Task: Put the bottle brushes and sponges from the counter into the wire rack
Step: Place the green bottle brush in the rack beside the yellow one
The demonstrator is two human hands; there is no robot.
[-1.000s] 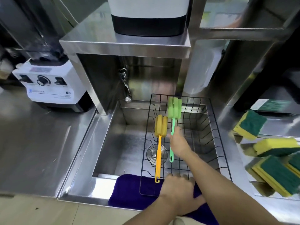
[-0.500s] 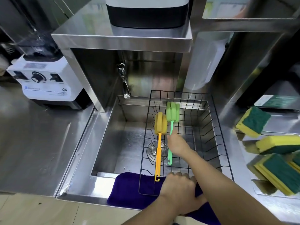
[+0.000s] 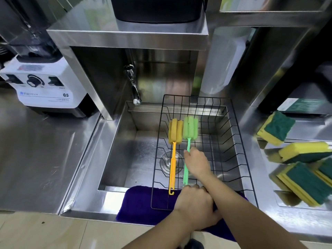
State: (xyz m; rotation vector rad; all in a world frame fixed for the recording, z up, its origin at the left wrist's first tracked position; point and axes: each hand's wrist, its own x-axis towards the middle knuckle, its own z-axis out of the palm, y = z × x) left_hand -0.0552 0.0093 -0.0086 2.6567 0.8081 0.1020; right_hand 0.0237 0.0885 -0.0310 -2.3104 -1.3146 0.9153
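A: Brushes were laid in the wire rack, mid-frame. The green brush was pinched by the right hand; the left hand was curled on the rim.

B: Sponges were left at right. The handle could get snagged in the wires, probably.

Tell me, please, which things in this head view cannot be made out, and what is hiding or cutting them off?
- Sponges, head view: the pile runs off the right edge and is blurred, so no count.
- Green brush: the right hand lies over its handle; the grip is hidden.
- Wire rack: the left hand and right forearm cover its near right corner.
- Purple cloth: its right part is under the arms.
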